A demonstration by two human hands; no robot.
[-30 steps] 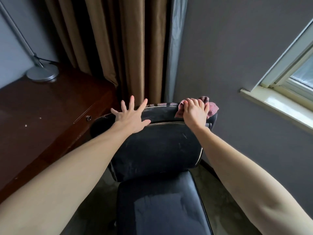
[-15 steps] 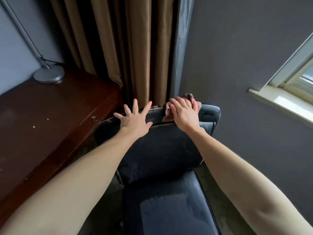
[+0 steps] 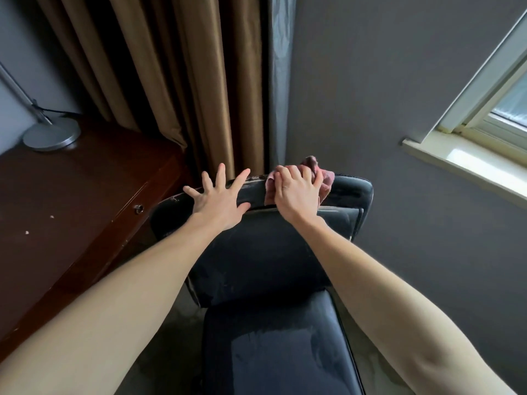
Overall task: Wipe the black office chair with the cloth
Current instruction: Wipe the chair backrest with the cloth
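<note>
At top of backrest: pink cloth [image 3: 326, 182] bunched on the upper rim of the black office chair [image 3: 256, 252], right of centre, partly hidden under the hand.
Right hand [image 3: 296, 196]: fingers curled over the cloth, pinning it to the padded rim; close wrap, no gap visible between palm and fabric.
Left hand [image 3: 219, 202]: flat on the same rim, fingers straight and spread, holding nothing; probably bracing the chair against rolling or swivelling.
Spacing of hands: side by side, left thumb near the cloth's edge but apart from it.
Long axis of rim: left to right across the view, with a bare stretch from the cloth out to the right corner and another under and beyond the left hand.
Nearer hand per stretch: right hand, already on the cloth, for the right corner; left stretch blocked by the bracing palm unless lifted.
Probable step: wiping along the rim, with the backrest face and seat [image 3: 279, 352] lying below, toward the person, and seemingly not yet finished.
Seat surface: pale smears visible; damp or dust, impossible to tell.
Surroundings: dark wooden desk [image 3: 71, 209] with a lamp base [image 3: 51, 136] at left, brown curtain [image 3: 185, 81] behind, window [image 3: 502, 109] at far right.
</note>
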